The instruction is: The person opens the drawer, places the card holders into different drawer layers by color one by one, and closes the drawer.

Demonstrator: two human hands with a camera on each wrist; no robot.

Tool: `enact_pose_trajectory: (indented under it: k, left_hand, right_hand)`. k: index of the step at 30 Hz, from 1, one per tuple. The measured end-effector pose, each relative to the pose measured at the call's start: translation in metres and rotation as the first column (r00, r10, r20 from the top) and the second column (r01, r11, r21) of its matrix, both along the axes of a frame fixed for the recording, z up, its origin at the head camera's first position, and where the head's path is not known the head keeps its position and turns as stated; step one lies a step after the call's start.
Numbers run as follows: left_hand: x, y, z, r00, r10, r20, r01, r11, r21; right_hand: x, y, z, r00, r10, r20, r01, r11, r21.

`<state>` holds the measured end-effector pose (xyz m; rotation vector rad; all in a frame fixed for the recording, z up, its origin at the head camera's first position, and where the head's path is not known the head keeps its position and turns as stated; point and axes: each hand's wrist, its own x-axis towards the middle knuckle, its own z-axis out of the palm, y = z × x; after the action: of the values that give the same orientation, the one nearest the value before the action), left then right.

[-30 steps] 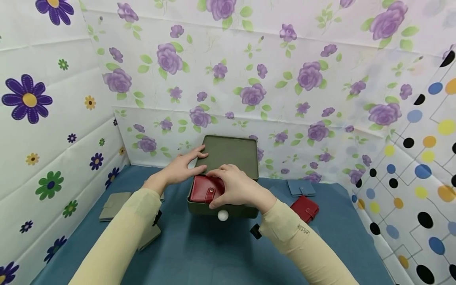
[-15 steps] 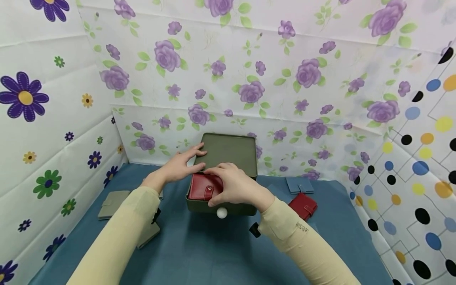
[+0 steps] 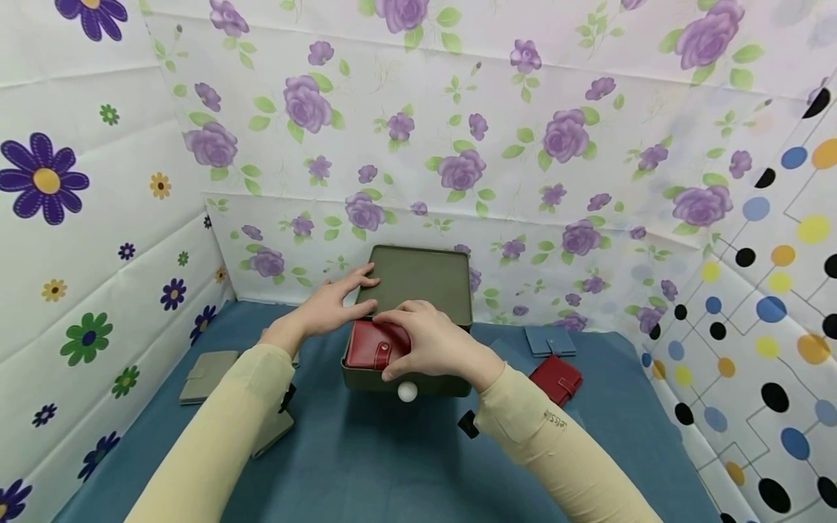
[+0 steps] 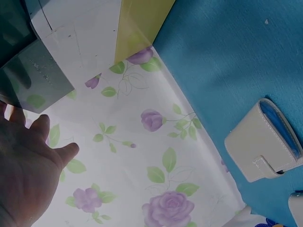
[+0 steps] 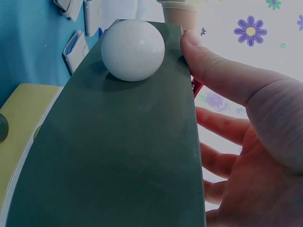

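A dark green box with a white knob on its front stands mid-table, its lid tilted up behind it. Inside the box is a red wallet with a snap strap. My right hand reaches over the box and holds this wallet, thumb at the front and fingers at the back. In the right wrist view only a sliver of red shows beside the thumb. At the lid's left edge, my left hand is spread with fingers extended; whether it touches the lid is unclear.
Beige wallets lie on the left of the blue-covered table, another beige wallet partly under the left forearm. At right lie a blue wallet and a second red wallet. A floral sheet rises behind the box.
The head view has shifted slightly. Both hands, the box and the red wallet keep the same positions relative to each other.
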<state>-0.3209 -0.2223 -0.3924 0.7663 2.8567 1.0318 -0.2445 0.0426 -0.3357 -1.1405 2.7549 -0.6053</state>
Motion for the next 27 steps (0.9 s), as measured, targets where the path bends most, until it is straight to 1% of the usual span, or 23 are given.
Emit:
enact_pose_trajectory:
  k: [6,19,27]
  left_hand:
    - [0.0008,0.0004,0.0005,1.0,0.0,0.003,0.0,1.0,-0.001]
    - [-0.0007,0.0002,-0.0022,1.0,0.003,-0.006,-0.003,1.0,-0.006]
    - [-0.0012,0.0,-0.0013,1.0,0.005,-0.007,-0.005,1.0,-0.009]
  right_hand:
    - [-0.0003,0.0011,-0.0013,1.0,0.002,-0.021,-0.002,1.0,-0.001]
    - [-0.0025,0.0016,-0.0062,0.999,0.001,-0.047,-0.001,1.0,0.0]
    - [-0.0029,0.0022,-0.0051,0.998,0.004,-0.059,-0.003,1.0,0.019]
